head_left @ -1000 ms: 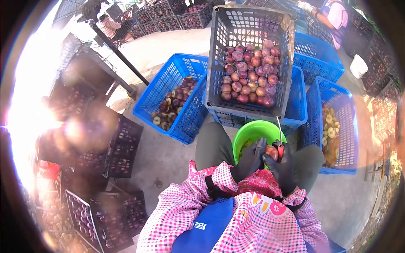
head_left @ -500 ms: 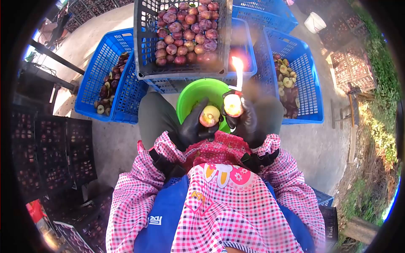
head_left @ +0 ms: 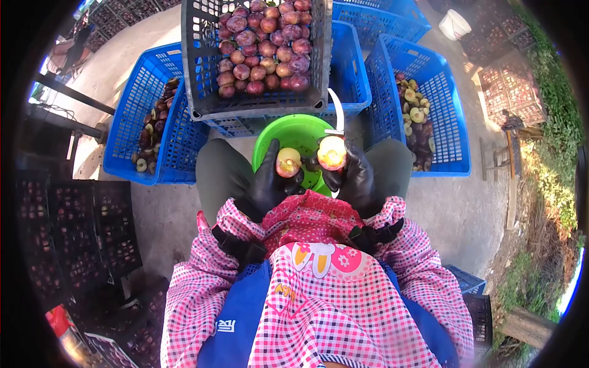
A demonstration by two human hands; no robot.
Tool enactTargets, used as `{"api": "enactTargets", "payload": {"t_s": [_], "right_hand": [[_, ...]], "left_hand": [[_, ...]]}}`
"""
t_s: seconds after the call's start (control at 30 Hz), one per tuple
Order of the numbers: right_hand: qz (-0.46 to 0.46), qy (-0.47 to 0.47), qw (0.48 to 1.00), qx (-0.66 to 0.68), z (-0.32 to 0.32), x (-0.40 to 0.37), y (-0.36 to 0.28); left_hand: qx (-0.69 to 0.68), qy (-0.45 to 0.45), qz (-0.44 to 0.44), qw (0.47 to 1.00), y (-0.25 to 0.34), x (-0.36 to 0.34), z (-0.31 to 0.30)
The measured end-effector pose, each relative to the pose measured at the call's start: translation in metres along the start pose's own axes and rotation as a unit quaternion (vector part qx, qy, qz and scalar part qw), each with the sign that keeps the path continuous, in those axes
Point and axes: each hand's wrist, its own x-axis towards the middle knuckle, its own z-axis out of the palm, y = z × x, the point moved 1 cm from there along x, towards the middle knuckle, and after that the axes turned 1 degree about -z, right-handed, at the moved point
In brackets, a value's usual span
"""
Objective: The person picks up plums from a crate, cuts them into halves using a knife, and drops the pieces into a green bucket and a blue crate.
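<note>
Both hands wear black gloves and are held above a green basin (head_left: pixel 262 142) between my knees. My left hand (head_left: pixel 264 187) is closed around a plum half (head_left: pixel 288 162), its pale yellow cut side up. In my right hand (head_left: pixel 361 184) is another plum half (head_left: pixel 332 153), cut face showing. A curved knife (head_left: pixel 339 116) sticks up from the same hand, its pale blade pointing away from me; its handle is mostly hidden. The two halves are a short gap apart. Dark bits show inside the basin.
Ahead, a black crate (head_left: pixel 261 107) of whole plums (head_left: pixel 268 48) rests on a blue crate (head_left: pixel 351 67). Blue crates at left (head_left: pixel 173 147) and right (head_left: pixel 455 138) hold cut plums. Stacked dark crates (head_left: pixel 73 227) stand at left; a white bucket (head_left: pixel 454 24) is far right.
Both hands have shifted slightly left, and the plum halves are tilted a little differently. The knife's blade, bright with glare before, now shows as a clear curve. The view has moved slightly.
</note>
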Motion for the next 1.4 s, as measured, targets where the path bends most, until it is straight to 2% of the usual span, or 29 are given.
{"api": "enactTargets", "payload": {"t_s": [0.07,0.1,0.17,0.2,0.23,0.27,0.3,0.37,0.4,0.47,0.53,0.63,0.7,0.73,0.8,0.83,0.9,0.93,0.97,1.0,1.03,1.07,1.13,1.2,1.23,1.27,1.3,1.33,1.4], "right_hand": [[-0.005,-0.012,0.996,0.084,-0.002,0.002,0.000],[-0.005,-0.011,0.996,0.085,-0.001,0.002,-0.002],[0.002,0.031,0.983,-0.183,0.010,0.001,-0.015],[-0.086,-0.084,0.919,-0.375,-0.002,0.008,-0.013],[-0.125,-0.082,0.892,-0.427,0.002,0.010,-0.020],[-0.164,-0.078,0.860,-0.477,0.006,0.010,-0.027],[-0.170,-0.074,0.859,-0.477,0.003,0.012,-0.027],[-0.188,0.028,0.902,-0.387,-0.011,0.014,-0.031],[-0.191,0.033,0.902,-0.386,-0.015,0.014,-0.036],[-0.080,0.100,0.954,-0.270,-0.021,0.015,-0.047],[-0.080,0.120,0.952,-0.271,-0.020,0.016,-0.051],[-0.002,0.149,0.945,-0.292,-0.020,0.016,-0.061],[-0.002,0.150,0.952,-0.268,-0.023,0.015,-0.063],[0.001,0.149,0.958,-0.243,-0.025,0.014,-0.063],[0.008,0.156,0.956,-0.250,-0.030,0.013,-0.065],[0.036,0.160,0.944,-0.285,-0.031,0.013,-0.068],[0.057,0.167,0.899,-0.401,-0.034,0.014,-0.072],[0.055,0.170,0.899,-0.401,-0.034,0.015,-0.074],[0.041,0.167,0.928,-0.331,-0.032,0.014,-0.075],[0.028,0.162,0.952,-0.259,-0.030,0.013,-0.075],[0.030,0.160,0.953,-0.256,-0.030,0.015,-0.074],[-0.009,0.163,0.968,-0.192,-0.031,0.020,-0.073],[-0.040,0.155,0.979,-0.123,-0.025,0.027,-0.067],[-0.092,0.099,0.990,-0.045,-0.017,0.037,-0.055],[-0.027,0.112,0.988,-0.100,-0.008,0.034,-0.056],[-0.025,0.110,0.984,-0.140,0.006,0.034,-0.053],[-0.032,0.056,0.986,-0.153,0.013,0.033,-0.045],[-0.040,0.002,0.986,-0.165,0.019,0.030,-0.037],[-0.046,-0.009,0.976,-0.214,0.032,0.019,-0.027]], "left_hand": [[-0.064,-0.222,-0.033,0.972,0.004,0.005,0.001],[-0.063,-0.222,-0.034,0.973,-0.001,0.004,0.002],[-0.096,0.087,0.004,0.992,-0.003,-0.008,0.054],[-0.043,0.093,-0.016,0.995,-0.003,-0.004,0.051],[0.149,0.086,0.038,0.984,-0.001,0.002,0.020],[0.336,0.074,0.091,0.935,0.003,0.008,-0.007],[0.342,0.070,0.091,0.933,0.012,0.011,0.003],[0.498,0.278,0.166,0.804,0.036,0.010,0.038],[0.502,0.273,0.166,0.803,0.052,0.017,0.051],[0.562,0.253,0.259,0.744,0.104,0.047,0.071],[0.708,0.163,0.397,0.561,0.154,0.108,0.036],[0.742,0.226,0.343,0.530,0.191,0.178,0.043],[0.848,0.256,0.218,0.410,0.202,0.208,0.052],[0.849,0.252,0.221,0.409,0.216,0.234,0.034],[0.882,0.118,0.275,0.364,0.237,0.298,-0.041],[0.888,0.161,0.251,0.349,0.236,0.303,-0.039],[0.888,0.162,0.239,0.359,0.242,0.302,-0.036],[0.887,0.168,0.222,0.369,0.245,0.301,-0.037],[0.893,0.171,0.230,0.346,0.247,0.300,-0.035],[0.920,0.049,0.260,0.288,0.257,0.300,-0.039],[0.800,0.076,0.234,0.547,0.242,0.265,-0.004],[0.614,0.099,0.192,0.759,0.220,0.201,0.054],[0.786,-0.162,0.209,0.559,0.186,0.071,0.126],[0.557,-0.030,0.016,0.830,0.158,0.048,0.102],[0.551,-0.021,0.013,0.834,0.140,0.031,0.088],[0.575,-0.036,0.066,0.815,0.121,0.013,0.075],[0.597,-0.051,0.119,0.792,0.105,-0.005,0.068],[0.593,-0.045,0.120,0.795,0.091,-0.020,0.066],[0.473,0.015,0.145,0.869,0.067,-0.040,0.065]]}}
